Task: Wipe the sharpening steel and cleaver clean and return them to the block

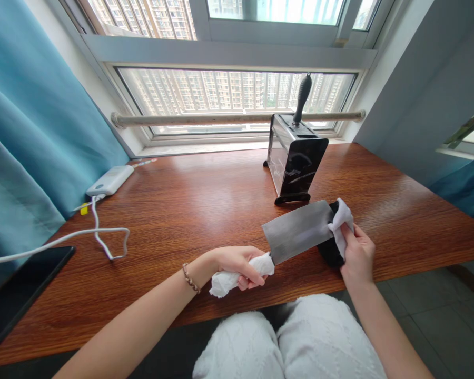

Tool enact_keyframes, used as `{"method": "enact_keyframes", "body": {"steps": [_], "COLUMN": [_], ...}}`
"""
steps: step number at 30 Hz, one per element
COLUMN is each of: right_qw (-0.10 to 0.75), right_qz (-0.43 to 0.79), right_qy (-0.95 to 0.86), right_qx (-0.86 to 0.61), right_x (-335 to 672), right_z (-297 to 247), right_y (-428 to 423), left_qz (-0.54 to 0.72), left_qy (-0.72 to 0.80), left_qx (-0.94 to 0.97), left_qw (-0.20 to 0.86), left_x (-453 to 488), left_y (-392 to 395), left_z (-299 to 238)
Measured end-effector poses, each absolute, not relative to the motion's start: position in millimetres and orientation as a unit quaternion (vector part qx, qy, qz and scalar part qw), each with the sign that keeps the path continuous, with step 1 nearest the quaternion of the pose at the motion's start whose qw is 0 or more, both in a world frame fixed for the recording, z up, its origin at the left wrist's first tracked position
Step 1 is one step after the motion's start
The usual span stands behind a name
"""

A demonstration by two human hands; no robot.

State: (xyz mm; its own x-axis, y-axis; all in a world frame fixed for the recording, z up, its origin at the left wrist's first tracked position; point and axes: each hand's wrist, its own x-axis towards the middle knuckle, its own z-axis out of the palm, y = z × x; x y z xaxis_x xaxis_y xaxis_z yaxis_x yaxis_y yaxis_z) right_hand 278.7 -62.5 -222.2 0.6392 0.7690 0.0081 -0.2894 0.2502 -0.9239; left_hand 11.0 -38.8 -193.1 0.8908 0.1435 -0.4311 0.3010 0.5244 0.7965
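Observation:
A steel cleaver (pixel 298 231) is held level just above the front edge of the wooden desk (pixel 205 200). My left hand (pixel 239 263) is closed round a white tissue (pixel 225 281) wrapped about the cleaver's left end. My right hand (pixel 357 252) pinches a second white tissue (pixel 342 218) against the blade's right end. A black part (pixel 329 252) shows under that end; I cannot tell what it is. A beaded bracelet sits on my left wrist.
A knife block (pixel 294 158) with one black-handled knife (pixel 302 97) stands at the back middle. At the left lie a white power bank (pixel 110 180), its looped white cable (pixel 102 237) and a dark phone (pixel 19 295). Blue curtains hang at both sides.

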Motion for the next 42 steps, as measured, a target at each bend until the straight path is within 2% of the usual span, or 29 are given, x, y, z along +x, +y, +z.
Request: {"method": "enact_keyframes", "body": {"steps": [4,11,15,19,25,31,42], "right_qw": [0.778,0.726,0.631,0.523,0.509,0.490,0.572], "right_qz": [0.352,0.567,0.673,0.736,0.727,0.723,0.659], "right_qy": [-0.188,-0.060,-0.111,-0.234,-0.253,-0.238,-0.156], "right_qx": [-0.484,-0.385,-0.371,-0.360,-0.384,-0.425,-0.462], "right_x": [286.3,277.1,242.7,201.5,182.7,197.4,207.6], "right_z": [-223.2,-204.2,-176.6,-148.3,-153.9,-174.7,-175.2], "right_y": [-59.2,-71.9,-89.8,-99.5,-92.3,-88.6,-82.7], "left_qz": [-0.043,0.017,0.083,0.139,0.174,0.135,0.082], "left_qy": [0.228,0.207,0.189,0.193,0.219,0.238,0.241], "left_qx": [0.494,0.496,0.495,0.504,0.543,0.595,0.636], "left_qw": [0.838,0.843,0.844,0.830,0.792,0.756,0.729], "left_x": [10.4,10.6,13.0,15.3,18.0,20.4,16.4], "left_y": [-38.4,-43.4,-49.9,-54.7,-57.4,-59.0,-54.0], "left_z": [-194.9,-192.0,-186.9,-182.1,-184.3,-193.4,-184.4]}}
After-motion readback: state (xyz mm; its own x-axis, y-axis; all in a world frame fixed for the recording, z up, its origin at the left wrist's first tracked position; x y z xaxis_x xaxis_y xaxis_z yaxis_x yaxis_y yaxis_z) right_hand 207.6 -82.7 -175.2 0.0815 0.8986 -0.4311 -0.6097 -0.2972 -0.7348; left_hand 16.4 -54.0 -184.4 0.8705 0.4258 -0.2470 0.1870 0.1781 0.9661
